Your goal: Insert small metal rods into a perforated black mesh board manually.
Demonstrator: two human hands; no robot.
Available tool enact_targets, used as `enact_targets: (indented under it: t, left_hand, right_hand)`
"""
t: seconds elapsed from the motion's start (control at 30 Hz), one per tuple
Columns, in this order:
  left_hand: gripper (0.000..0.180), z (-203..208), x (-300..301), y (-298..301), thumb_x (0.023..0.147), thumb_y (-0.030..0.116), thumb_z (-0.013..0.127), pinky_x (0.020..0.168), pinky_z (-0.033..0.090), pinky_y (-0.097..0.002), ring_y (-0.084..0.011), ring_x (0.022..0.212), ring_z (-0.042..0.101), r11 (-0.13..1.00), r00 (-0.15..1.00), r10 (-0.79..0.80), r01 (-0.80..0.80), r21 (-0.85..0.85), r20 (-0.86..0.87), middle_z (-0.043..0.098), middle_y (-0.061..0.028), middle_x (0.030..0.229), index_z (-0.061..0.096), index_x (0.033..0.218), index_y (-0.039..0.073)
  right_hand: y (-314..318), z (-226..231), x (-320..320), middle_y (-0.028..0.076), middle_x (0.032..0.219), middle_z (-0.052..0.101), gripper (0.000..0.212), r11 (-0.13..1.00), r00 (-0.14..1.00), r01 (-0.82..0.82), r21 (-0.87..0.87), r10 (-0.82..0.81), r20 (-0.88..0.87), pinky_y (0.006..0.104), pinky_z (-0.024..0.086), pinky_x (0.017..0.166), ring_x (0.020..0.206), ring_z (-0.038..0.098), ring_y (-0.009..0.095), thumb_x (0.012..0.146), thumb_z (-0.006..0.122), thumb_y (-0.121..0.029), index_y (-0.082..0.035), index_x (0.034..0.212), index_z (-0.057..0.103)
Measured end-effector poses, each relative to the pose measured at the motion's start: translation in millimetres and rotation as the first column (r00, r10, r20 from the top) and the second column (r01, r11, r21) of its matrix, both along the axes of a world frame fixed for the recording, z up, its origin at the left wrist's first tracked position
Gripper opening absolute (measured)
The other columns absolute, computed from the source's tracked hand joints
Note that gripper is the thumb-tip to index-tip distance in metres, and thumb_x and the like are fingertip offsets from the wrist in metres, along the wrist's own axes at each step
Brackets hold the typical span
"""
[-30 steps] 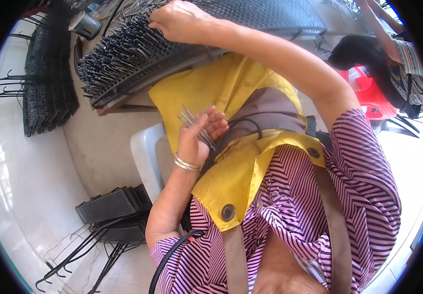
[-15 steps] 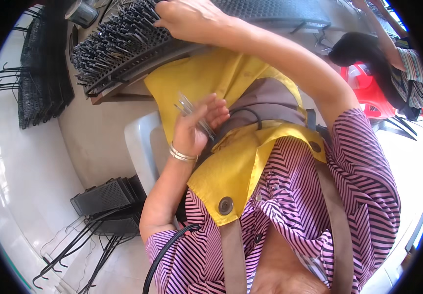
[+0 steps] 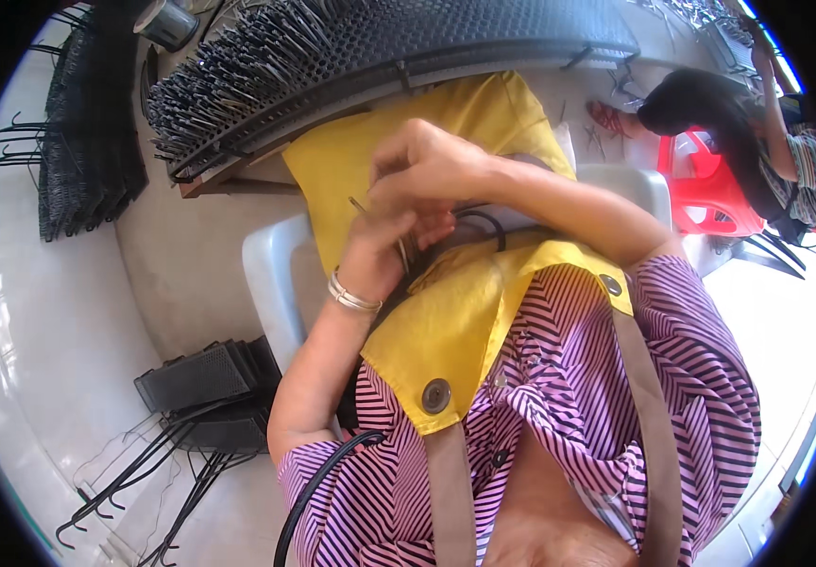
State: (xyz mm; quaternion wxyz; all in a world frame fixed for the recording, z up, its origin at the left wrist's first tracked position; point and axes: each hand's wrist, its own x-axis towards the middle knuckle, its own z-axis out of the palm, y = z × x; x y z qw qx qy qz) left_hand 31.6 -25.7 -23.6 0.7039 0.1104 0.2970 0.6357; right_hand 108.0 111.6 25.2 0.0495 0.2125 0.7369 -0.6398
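Note:
In front of my lap, my left hand (image 3: 382,244) is closed around a few thin metal rods (image 3: 405,253), with one end poking out by the thumb. My right hand (image 3: 427,168) is over the left one, its fingers curled down at the rods; what sits between its fingertips is hidden. Beyond both hands stands a black perforated rack (image 3: 408,42). Its left part is packed with upright thin metal rods (image 3: 238,80), while holes show bare toward the right.
A metal can (image 3: 166,25) stands at the far left. Black perforated racks with hooked rods hang on the left (image 3: 87,142), and more racks (image 3: 202,380) lie lower left. A person (image 3: 795,161) is at the upper right near a red plastic stool (image 3: 705,189).
My right hand has come back from the rack to my left hand, over the rods. My left hand stays in about the same place.

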Motion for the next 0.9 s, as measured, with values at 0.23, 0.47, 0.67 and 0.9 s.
enact_targets:
  t: [0.23,0.47,0.67,0.9]
  left_hand:
    - [0.025,3,1,-3,0.085,0.015,0.051,0.072,0.050,-0.0330,-0.0232,0.077,0.060,0.994,0.982,0.016,-0.037,-0.107,-0.190,0.060,-0.0151,0.087,0.052,0.102,-0.004]
    - [0.022,-2,1,-4,0.086,0.015,0.050,0.067,0.050,-0.0314,-0.0213,0.072,0.060,0.992,0.992,0.069,-0.080,-0.094,-0.110,0.060,-0.0129,0.084,0.053,0.098,-0.002]
    - [0.021,-4,1,-3,0.086,0.015,0.049,0.067,0.051,-0.0314,-0.0211,0.072,0.061,0.994,0.997,0.072,-0.075,-0.083,-0.042,0.060,-0.0125,0.085,0.052,0.099,-0.001]
    - [0.021,-6,2,-4,0.087,0.015,0.048,0.067,0.051,-0.0314,-0.0212,0.073,0.061,0.992,0.996,0.093,-0.094,-0.086,-0.012,0.060,-0.0130,0.085,0.051,0.099,-0.001]
  right_hand:
    - [18,-2,7,0.005,0.057,0.057,0.018,0.966,0.960,0.258,0.015,-0.255,-0.112,0.0229,0.041,0.048,0.051,0.050,0.008,0.073,0.062,-0.015,0.002,0.070,0.061]
    - [49,27,-15,0.007,0.070,0.062,0.016,0.814,0.765,0.574,-0.087,-0.572,-0.298,0.0205,0.048,0.052,0.056,0.057,0.010,0.078,0.061,-0.012,0.004,0.077,0.060]
    - [71,24,-55,0.008,0.059,0.058,0.013,0.735,0.561,0.678,-0.010,-0.526,-0.640,0.0251,0.044,0.048,0.051,0.056,0.013,0.076,0.060,-0.010,0.002,0.072,0.057]
    - [72,24,-78,0.007,0.052,0.051,0.015,0.719,0.599,0.648,0.249,-0.280,-0.750,0.0253,0.037,0.044,0.048,0.049,0.009,0.077,0.061,-0.006,0.002,0.067,0.053]
